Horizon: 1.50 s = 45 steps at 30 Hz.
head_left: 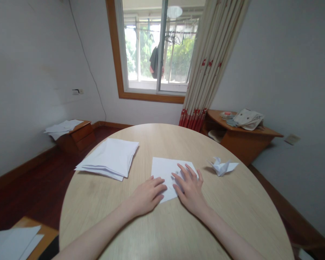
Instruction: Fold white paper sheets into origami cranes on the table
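A white sheet of paper (164, 166) lies flat on the round wooden table (162, 238). My left hand (148, 195) rests at the sheet's lower left edge, fingers stretched toward the right and touching the paper. Over the right part of the sheet, my right hand (190, 186) is spread with its fingers apart, covering that side of the paper. Neither hand grips anything. To the right of my right hand stands a folded white paper crane (221, 167).
A stack of white paper sheets (113, 157) lies on the table's left side. Behind the table are a window, a patterned curtain (206, 72) and a corner cabinet (243, 144) with a cloth bag (249, 119). More paper (13, 243) lies at lower left.
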### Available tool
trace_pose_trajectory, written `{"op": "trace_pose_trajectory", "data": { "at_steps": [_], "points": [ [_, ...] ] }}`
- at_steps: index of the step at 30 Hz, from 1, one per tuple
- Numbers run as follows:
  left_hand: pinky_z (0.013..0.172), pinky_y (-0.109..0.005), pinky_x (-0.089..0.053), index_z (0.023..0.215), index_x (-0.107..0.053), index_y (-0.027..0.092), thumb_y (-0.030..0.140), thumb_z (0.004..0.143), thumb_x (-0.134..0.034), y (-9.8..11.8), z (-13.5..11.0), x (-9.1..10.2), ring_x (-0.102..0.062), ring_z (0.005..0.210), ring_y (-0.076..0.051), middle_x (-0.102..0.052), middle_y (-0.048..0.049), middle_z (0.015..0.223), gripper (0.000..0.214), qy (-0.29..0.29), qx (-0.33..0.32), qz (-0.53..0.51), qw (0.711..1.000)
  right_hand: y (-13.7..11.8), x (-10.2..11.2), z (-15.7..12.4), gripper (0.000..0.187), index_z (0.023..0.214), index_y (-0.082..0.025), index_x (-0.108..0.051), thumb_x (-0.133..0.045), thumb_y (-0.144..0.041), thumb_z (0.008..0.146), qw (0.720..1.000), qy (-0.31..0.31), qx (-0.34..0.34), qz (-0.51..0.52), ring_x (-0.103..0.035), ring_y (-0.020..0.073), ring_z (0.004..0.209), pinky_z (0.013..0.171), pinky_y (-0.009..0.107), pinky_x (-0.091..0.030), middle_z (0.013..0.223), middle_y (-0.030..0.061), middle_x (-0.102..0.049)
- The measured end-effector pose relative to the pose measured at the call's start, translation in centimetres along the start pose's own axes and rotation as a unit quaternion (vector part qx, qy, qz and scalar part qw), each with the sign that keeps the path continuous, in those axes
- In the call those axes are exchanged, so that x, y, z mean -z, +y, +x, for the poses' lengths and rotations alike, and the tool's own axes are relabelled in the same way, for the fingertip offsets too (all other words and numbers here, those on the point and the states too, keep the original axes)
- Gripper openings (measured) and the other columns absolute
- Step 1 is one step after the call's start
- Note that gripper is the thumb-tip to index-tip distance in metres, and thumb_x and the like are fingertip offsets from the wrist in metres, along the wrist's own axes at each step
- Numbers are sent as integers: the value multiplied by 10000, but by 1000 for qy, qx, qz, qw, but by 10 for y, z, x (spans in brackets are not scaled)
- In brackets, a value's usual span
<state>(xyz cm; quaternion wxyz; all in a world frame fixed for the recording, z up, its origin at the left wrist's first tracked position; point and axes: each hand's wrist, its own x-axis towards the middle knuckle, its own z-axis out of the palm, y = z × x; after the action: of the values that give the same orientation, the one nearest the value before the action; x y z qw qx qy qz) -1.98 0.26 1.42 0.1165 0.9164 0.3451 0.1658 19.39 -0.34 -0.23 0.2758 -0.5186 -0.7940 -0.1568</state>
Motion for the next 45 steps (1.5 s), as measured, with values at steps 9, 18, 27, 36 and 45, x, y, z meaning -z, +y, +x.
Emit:
{"op": "trace_pose_trajectory", "data": {
  "at_steps": [9,18,27,36,45],
  "points": [
    [1086,-453,-272,1179,-573,273,287,906,-528,1,-1,9,-540,1118,-207,-590,-48,1192,277,9,-15,28,999,4,-4,0,297,1175,-281,-607,-430,-298,938,1000,7,8,-20,-316,299,1320,1047,591,-176,1424,94,-447],
    [910,-405,-385,1211,-586,307,363,912,-523,10,0,10,-505,1007,-240,-561,-46,1191,311,-7,-37,95,995,7,-5,2,504,1436,-276,-329,-429,-261,943,999,-1,37,-7,-268,303,1354,1009,489,-329,1534,115,-246],
    [850,-388,-411,1228,-569,281,404,910,-513,12,0,12,-495,973,-244,-555,-73,1155,346,-19,-25,87,996,9,-4,1,744,1505,-218,-7,-450,-312,914,999,-30,18,26,-219,314,1382,1017,490,-325,1553,160,-145],
    [813,-385,-422,1208,-572,251,410,905,-524,15,0,14,-500,954,-255,-561,-84,1127,346,-32,-30,124,991,14,0,2,777,1504,-223,13,-468,-333,904,998,-46,21,40,-256,311,1367,1009,486,-321,1539,161,-202],
    [808,-403,-428,1226,-553,247,422,904,-518,15,0,15,-503,953,-267,-565,-81,1116,369,-37,-11,144,989,19,2,5,777,1501,-198,39,-460,-325,918,999,-35,27,27,-303,290,1345,1025,455,-313,1500,158,-304]
  ]
}}
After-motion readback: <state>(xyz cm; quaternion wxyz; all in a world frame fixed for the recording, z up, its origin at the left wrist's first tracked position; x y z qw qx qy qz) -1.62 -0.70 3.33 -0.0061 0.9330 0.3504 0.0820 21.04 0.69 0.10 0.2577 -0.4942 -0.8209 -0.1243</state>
